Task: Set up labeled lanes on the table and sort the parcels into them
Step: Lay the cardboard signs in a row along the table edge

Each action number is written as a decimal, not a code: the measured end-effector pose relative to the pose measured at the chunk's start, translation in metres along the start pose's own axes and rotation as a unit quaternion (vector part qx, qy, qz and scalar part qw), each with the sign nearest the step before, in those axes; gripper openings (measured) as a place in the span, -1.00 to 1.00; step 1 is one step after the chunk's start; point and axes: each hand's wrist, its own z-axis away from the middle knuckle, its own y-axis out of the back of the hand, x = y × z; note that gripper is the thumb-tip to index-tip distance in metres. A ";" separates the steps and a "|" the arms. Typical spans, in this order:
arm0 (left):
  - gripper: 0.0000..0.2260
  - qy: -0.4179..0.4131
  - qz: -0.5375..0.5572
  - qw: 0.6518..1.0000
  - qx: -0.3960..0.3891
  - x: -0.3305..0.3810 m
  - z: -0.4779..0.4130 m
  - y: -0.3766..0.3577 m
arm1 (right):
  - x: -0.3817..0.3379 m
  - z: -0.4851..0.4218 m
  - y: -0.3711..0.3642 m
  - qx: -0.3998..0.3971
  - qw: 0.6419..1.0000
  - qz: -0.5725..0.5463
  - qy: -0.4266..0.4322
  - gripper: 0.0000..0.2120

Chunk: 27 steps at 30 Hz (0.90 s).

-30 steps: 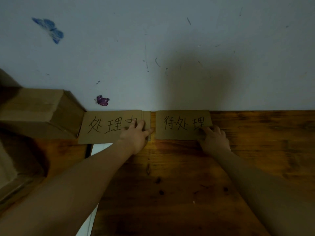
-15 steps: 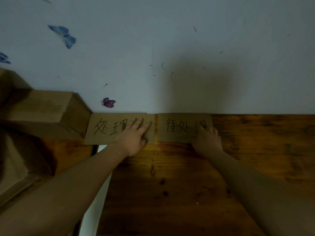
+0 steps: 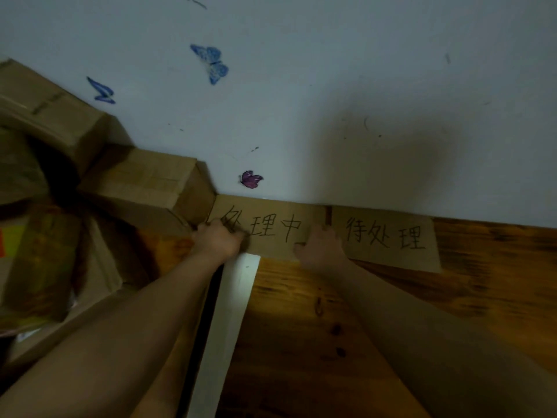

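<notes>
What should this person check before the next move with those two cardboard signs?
1. Brown cardboard label reading 处理中, back edge at the white wall: ok.
2. Brown cardboard label reading 待处理 beside it, narrow gap: ok.
3. Left hand at the first label's left end, right hand at its right end: ok.
4. Left hand's grip: cannot tell, too dim.
5. Parcels sorted: not ok, brown cardboard boxes piled at the left.

The scene is dim and soft, slightly blurred. A broad dark shadow falls on the wall (image 3: 391,146). Boxes (image 3: 45,236) at left sink into gloom. Wide-angle distortion tilts the bench (image 3: 331,342) edge.
</notes>
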 end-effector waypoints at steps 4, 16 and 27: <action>-0.36 0.012 0.025 1.000 -0.008 0.004 -0.001 -0.003 | -0.001 -0.009 -0.001 0.005 0.998 -0.042 -0.048 -0.40; -0.49 -0.029 0.123 0.991 -0.035 0.016 -0.005 0.003 | 0.005 -0.024 0.006 0.078 0.942 -0.294 -0.140 -0.27; -0.58 -0.027 0.298 0.953 -0.049 0.016 0.000 0.016 | 0.013 -0.015 0.019 0.120 0.896 -0.417 -0.090 -0.43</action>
